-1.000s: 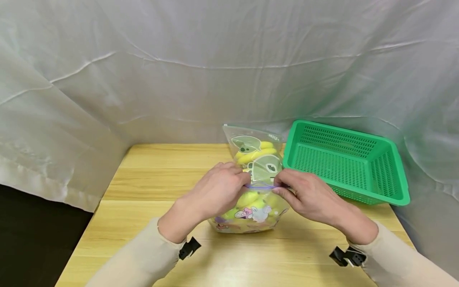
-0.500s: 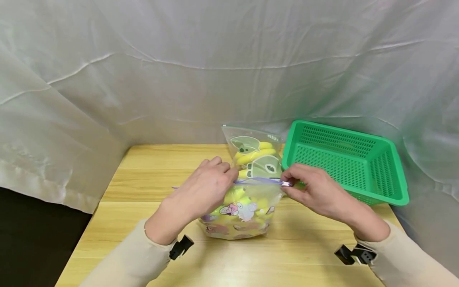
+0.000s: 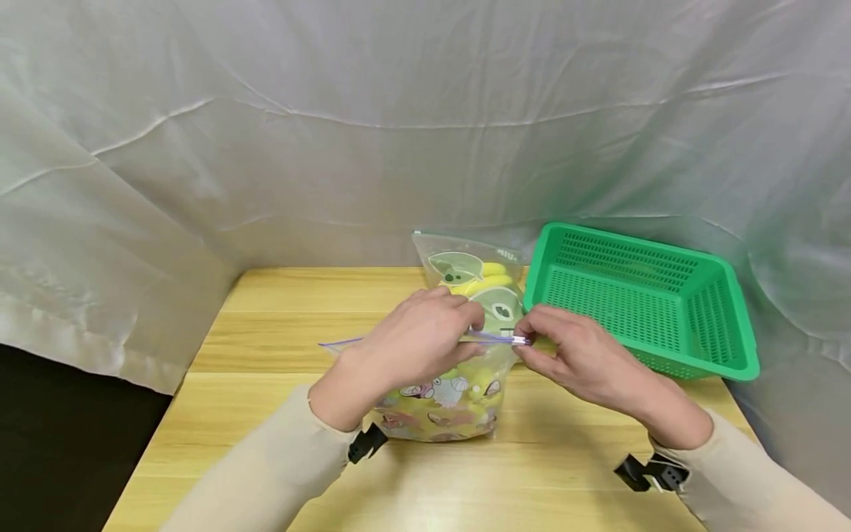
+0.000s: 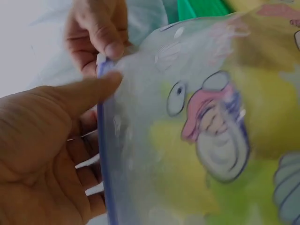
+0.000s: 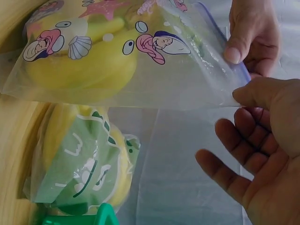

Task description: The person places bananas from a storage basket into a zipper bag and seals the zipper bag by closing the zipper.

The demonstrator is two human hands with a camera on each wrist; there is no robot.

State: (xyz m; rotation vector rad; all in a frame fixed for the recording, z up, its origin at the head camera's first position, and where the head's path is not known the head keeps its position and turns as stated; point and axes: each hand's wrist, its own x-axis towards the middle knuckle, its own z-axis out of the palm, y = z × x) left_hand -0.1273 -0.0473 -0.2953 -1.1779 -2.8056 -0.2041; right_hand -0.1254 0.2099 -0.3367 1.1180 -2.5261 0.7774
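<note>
A clear zip bag [image 3: 444, 405] printed with cartoon shells stands upright on the table, with yellow bananas [image 5: 89, 70] inside. Along its top runs a purple zip strip [image 4: 106, 154]. My left hand [image 3: 415, 336] pinches this strip near its right part, thumb on the near face and fingers behind. At the strip's right end, my right hand [image 3: 575, 358] pinches the corner by the white slider [image 3: 519, 340] between thumb and index finger. Its other fingers are spread apart in the right wrist view. The bag's left part is partly hidden by my left hand.
Behind stands a second clear zip bag [image 3: 465, 249] with a green cartoon print, holding bananas. A green perforated basket [image 3: 714, 362] sits at the back right of the wooden table [image 3: 279, 325]. Pale grey cloth [image 3: 372, 162] hangs behind.
The printed bag has shifted left, and its white slider has come into sight at my right fingers. My left hand has slid right along the zip strip, nearer my right hand.
</note>
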